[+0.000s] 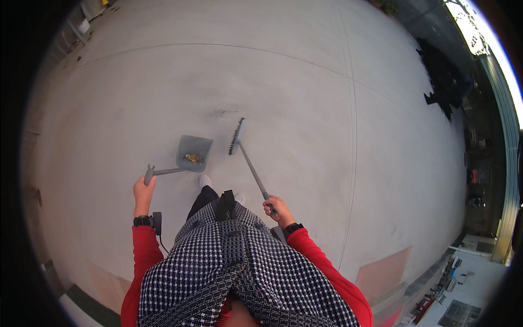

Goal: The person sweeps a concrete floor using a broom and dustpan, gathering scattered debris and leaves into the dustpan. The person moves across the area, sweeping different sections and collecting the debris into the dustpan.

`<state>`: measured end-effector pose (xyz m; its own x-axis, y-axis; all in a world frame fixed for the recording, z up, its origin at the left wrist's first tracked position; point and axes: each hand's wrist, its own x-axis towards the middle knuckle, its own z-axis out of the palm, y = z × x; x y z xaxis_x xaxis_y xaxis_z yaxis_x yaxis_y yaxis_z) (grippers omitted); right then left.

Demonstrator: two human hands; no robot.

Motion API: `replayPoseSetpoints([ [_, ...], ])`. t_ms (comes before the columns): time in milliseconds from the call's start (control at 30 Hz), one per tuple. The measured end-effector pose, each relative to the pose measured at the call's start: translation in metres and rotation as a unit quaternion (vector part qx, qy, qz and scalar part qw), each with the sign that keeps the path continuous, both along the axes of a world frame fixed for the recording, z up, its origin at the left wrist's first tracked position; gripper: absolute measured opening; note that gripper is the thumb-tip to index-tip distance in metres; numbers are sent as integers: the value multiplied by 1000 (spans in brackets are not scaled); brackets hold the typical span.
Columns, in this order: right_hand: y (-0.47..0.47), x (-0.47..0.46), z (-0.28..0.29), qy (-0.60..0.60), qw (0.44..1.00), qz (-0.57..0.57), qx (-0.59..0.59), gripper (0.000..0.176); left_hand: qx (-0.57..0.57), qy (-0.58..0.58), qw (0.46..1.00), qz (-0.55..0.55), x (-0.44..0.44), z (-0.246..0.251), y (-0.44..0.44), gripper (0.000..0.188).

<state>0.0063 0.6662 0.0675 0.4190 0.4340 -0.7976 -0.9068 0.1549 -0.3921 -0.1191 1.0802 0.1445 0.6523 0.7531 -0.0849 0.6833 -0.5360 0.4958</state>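
My left hand [144,194] is closed around the top of the handle [167,171] of a long-handled dustpan. The grey dustpan [191,144] is low in front of my feet, with yellow and brown debris [193,158] inside it. In my right hand [278,210] is the upper end of a broom handle [255,173]. The broom head [237,136], with dark bristles facing the dustpan, is to the right of the pan and apart from it. Whether the pan and bristles touch the floor I cannot tell.
A dark smear of dirt [220,113] marks the concrete floor [286,94] beyond the dustpan. My white shoes [205,181] are just behind the pan. Far right, a person in dark clothing [449,92] is near a dark heap. Tools lie on a white surface [470,282] at lower right.
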Motion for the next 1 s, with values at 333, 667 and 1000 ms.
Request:
replayPoseSetpoints([
  [333, 6, 51, -7, -62, 997, 24, -34, 7, -11, -34, 998, 43, -3, 4, -1, 33],
  [667, 51, 146, 14, -94, 986, 46, -128, 6, -67, -7, 995, 72, -2, -24, 7, 34],
  [1000, 175, 68, -99, -139, 939, 280, -145, 8, -83, -15, 991, 101, -70, -120, 6, 34],
])
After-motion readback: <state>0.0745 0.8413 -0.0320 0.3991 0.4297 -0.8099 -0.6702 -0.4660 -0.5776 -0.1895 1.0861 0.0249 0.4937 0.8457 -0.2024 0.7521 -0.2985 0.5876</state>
